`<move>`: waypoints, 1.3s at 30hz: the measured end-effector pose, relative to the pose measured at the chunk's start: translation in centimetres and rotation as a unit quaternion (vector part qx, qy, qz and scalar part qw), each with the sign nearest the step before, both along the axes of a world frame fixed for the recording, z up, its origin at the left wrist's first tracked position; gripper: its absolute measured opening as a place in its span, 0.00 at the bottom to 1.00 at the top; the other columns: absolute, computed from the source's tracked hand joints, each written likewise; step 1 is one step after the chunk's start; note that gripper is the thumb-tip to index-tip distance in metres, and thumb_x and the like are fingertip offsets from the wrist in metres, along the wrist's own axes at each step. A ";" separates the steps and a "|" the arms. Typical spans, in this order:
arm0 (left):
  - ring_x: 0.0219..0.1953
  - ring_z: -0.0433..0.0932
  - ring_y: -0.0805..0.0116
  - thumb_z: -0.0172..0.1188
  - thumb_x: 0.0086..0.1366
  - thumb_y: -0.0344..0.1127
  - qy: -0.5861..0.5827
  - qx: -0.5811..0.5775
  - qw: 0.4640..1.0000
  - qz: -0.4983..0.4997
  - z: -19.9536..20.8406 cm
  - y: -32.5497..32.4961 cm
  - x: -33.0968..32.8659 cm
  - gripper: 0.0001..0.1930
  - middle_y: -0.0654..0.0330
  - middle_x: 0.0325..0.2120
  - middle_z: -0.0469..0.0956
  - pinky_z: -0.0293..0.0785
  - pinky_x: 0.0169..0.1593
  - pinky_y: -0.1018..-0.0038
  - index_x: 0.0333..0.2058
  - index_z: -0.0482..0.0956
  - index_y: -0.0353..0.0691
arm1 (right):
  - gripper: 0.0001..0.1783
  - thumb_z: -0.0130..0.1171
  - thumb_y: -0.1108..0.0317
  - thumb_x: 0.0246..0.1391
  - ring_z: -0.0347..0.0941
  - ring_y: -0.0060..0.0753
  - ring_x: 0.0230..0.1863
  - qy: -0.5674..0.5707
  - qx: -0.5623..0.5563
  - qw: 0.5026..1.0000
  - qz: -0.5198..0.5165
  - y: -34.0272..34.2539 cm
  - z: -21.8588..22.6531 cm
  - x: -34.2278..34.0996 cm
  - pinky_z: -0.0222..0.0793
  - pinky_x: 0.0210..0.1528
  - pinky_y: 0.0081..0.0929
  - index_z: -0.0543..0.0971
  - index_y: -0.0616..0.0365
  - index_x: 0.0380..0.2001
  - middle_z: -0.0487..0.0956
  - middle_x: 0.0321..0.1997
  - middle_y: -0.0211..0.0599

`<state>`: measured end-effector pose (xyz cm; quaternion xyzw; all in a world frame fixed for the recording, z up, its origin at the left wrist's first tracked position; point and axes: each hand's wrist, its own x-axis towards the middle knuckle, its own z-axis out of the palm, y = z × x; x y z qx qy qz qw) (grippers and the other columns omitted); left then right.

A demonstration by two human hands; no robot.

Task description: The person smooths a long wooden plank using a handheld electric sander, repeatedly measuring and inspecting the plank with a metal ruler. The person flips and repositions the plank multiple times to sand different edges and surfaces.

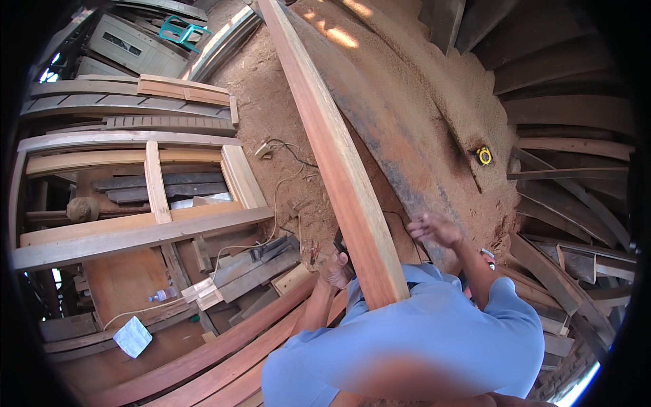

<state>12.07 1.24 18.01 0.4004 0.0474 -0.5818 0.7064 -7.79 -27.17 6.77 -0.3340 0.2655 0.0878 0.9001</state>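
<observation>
A long reddish-brown plank (333, 159) with a paler right edge runs from the far end to just in front of my blue shirt. Beside its near left edge is my left hand (335, 273), fingers curled. A small black thing (340, 240) shows just above that hand, partly hidden by the plank, and its kind is unclear. My right hand (437, 229) is raised to the right of the plank, apart from it. Its fingers are loosely stretched, slightly blurred, with nothing seen in them. Beneath it lies a wide, stained dark board (397, 146).
A yellow tape measure (483, 156) rests on sawdust to the right. Wooden frames (142, 237) and stacked timber fill the left, near a clear bottle (163, 294) and a paper sheet (133, 337). A cable (277, 203) crosses the ground. Dark planks (569, 115) line the right.
</observation>
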 end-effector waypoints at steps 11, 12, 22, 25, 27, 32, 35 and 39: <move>0.57 0.75 0.57 0.59 0.69 0.47 -0.038 -0.031 0.997 0.067 2.9 -0.2 -3.8 0.30 0.50 0.55 0.74 0.74 0.61 0.58 0.63 0.65 0.35 | 0.43 0.61 0.43 0.59 0.79 0.45 0.50 0.033 -0.285 0.955 0.073 11.2 19.2 4.0 0.74 0.53 0.40 0.68 0.76 0.59 0.79 0.52 0.58; 0.58 0.75 0.56 0.57 0.71 0.48 -0.011 -0.040 0.996 0.078 2.4 -0.4 -4.2 0.31 0.49 0.56 0.74 0.74 0.61 0.57 0.64 0.63 0.35 | 0.45 0.62 0.42 0.57 0.80 0.47 0.48 0.052 -0.370 0.922 0.100 11.2 20.9 3.8 0.75 0.51 0.41 0.68 0.76 0.59 0.79 0.50 0.59; 0.62 0.69 0.59 0.51 0.70 0.63 0.189 -0.452 0.871 0.039 10.8 -6.1 -7.7 0.37 0.52 0.60 0.68 0.67 0.65 0.60 0.67 0.59 0.43 | 0.51 0.68 0.46 0.51 0.73 0.62 0.61 -0.332 -0.579 0.745 -0.030 11.3 35.3 -0.9 0.68 0.64 0.46 0.62 0.77 0.64 0.72 0.59 0.71; 0.63 0.69 0.59 0.48 0.71 0.63 0.113 -0.463 0.878 0.041 15.1 -8.2 -6.1 0.37 0.52 0.61 0.68 0.68 0.66 0.58 0.67 0.58 0.43 | 0.56 0.70 0.50 0.49 0.65 0.66 0.68 -0.330 -0.743 0.545 -0.203 14.3 34.3 1.3 0.61 0.69 0.48 0.53 0.75 0.69 0.62 0.69 0.72; 0.63 0.70 0.58 0.46 0.72 0.63 0.058 -0.464 0.883 0.030 18.5 -10.1 -4.9 0.37 0.52 0.61 0.68 0.68 0.66 0.57 0.68 0.58 0.43 | 0.58 0.71 0.58 0.48 0.62 0.65 0.70 -0.393 -0.673 0.568 -0.266 13.6 34.8 3.1 0.57 0.71 0.48 0.48 0.77 0.70 0.56 0.71 0.76; 0.64 0.70 0.57 0.40 0.73 0.64 -0.048 -0.469 0.881 0.033 26.2 -12.0 -2.5 0.36 0.52 0.62 0.68 0.69 0.66 0.55 0.68 0.57 0.43 | 0.54 0.71 0.61 0.47 0.67 0.54 0.66 -0.437 -0.713 0.488 -0.250 11.2 43.0 5.7 0.61 0.69 0.41 0.53 0.80 0.67 0.65 0.66 0.68; 0.64 0.70 0.57 0.39 0.75 0.62 -0.004 -0.458 0.888 0.043 28.0 -12.6 -1.1 0.34 0.53 0.62 0.69 0.68 0.67 0.54 0.68 0.57 0.43 | 0.54 0.75 0.55 0.45 0.69 0.46 0.64 -0.434 -0.648 0.553 -0.292 11.4 45.2 6.7 0.62 0.67 0.37 0.59 0.80 0.65 0.70 0.63 0.59; 0.63 0.71 0.57 0.41 0.75 0.60 0.012 -0.476 0.879 0.038 29.4 -12.6 -1.1 0.32 0.53 0.62 0.69 0.68 0.68 0.53 0.67 0.58 0.44 | 0.50 0.74 0.60 0.46 0.71 0.41 0.61 -0.440 -0.626 0.562 -0.313 11.7 46.3 7.2 0.64 0.65 0.35 0.61 0.80 0.63 0.74 0.59 0.57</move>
